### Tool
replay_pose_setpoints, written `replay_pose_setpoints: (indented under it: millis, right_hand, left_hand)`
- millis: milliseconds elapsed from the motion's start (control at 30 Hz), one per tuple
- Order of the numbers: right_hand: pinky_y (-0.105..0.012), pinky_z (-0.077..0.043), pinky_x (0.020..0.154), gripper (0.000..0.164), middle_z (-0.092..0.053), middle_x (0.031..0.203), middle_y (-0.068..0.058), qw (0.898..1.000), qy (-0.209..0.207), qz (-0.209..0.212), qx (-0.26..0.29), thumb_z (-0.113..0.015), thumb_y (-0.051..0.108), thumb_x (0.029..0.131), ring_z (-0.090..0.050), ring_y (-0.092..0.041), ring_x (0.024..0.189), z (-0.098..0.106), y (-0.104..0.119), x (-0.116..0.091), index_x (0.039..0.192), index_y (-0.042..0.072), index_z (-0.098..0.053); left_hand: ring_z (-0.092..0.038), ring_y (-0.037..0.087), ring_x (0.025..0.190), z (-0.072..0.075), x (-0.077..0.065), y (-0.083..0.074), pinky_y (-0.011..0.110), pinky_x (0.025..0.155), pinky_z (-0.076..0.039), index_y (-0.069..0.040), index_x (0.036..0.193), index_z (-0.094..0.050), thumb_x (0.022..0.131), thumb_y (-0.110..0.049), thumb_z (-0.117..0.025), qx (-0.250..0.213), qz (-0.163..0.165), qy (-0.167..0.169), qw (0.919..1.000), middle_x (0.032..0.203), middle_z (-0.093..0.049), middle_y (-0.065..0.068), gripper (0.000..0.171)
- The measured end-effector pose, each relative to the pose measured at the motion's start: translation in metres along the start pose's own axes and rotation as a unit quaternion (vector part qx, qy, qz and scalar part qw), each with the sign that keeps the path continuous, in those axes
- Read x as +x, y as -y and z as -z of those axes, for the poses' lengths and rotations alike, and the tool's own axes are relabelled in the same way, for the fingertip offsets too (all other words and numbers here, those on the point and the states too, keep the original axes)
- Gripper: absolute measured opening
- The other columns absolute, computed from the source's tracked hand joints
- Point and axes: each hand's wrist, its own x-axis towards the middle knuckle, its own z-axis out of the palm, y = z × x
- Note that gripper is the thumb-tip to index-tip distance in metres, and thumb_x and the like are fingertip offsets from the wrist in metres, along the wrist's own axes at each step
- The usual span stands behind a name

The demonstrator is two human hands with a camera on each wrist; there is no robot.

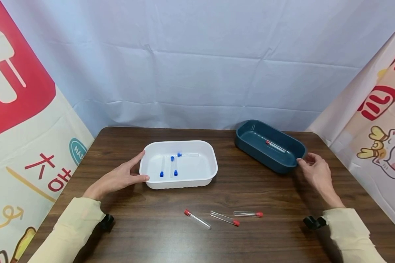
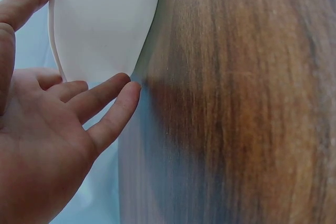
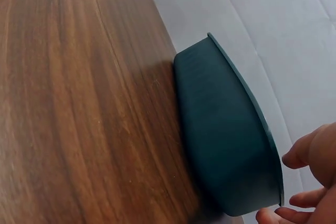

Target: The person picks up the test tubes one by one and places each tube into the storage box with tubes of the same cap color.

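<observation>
My left hand spans the left end of a white tray, its thumb at the front corner and forefinger at the back corner. In the left wrist view its fingers are spread loosely against the tray's end. Several clear test tubes with blue caps lie inside. At the near right corner of a dark teal tray, my right hand has its thumb at the rim, fingers loosely bent. One red-capped test tube lies in that tray.
On the brown wooden table, in front of the trays, lie three red-capped tubes: a left one, a middle one and a right one. A pale cloth hangs behind the table's back edge, with printed cloths at both sides.
</observation>
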Motion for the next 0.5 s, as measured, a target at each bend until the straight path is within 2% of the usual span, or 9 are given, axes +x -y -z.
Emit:
replay_pose_setpoints:
  millis: [300,400,500]
  right_hand:
    - [-0.058,-0.045,0.095,0.068,-0.053,0.135,-0.041,1.000,0.010,-0.011,0.007,-0.050,0.035,0.108,-0.053,-0.052,0.124,-0.0042,0.0028,0.0021,0.148,-0.018,-0.037]
    - [-0.045,-0.048,0.087,0.067,-0.054,0.135,-0.040,1.000,0.011,-0.013,0.006,-0.051,0.034,0.107,-0.055,-0.050,0.124,-0.0058,0.0032,0.0024,0.148,-0.017,-0.038]
    - [-0.028,-0.045,0.078,0.065,-0.056,0.134,-0.039,1.000,0.012,-0.013,0.005,-0.052,0.032,0.107,-0.056,-0.048,0.122,-0.0070,0.0028,0.0030,0.148,-0.017,-0.039]
  left_hand:
    - [-0.031,0.036,0.150,0.0001,-0.0003,-0.0007,0.060,0.115,-0.030,-0.017,0.168,-0.009,0.094,-0.049,-0.074,0.002,0.003,0.000,1.0000,0.171,-0.016,0.014,0.104]
    - [-0.030,0.036,0.150,0.0003,-0.0007,-0.0016,0.060,0.116,-0.030,-0.017,0.168,-0.009,0.094,-0.048,-0.074,-0.001,0.004,0.001,1.0000,0.171,-0.015,0.014,0.103]
    - [-0.031,0.036,0.149,0.0005,-0.0013,-0.0025,0.059,0.115,-0.031,-0.017,0.168,-0.009,0.094,-0.047,-0.074,-0.001,0.006,0.001,1.0000,0.171,-0.015,0.014,0.103]
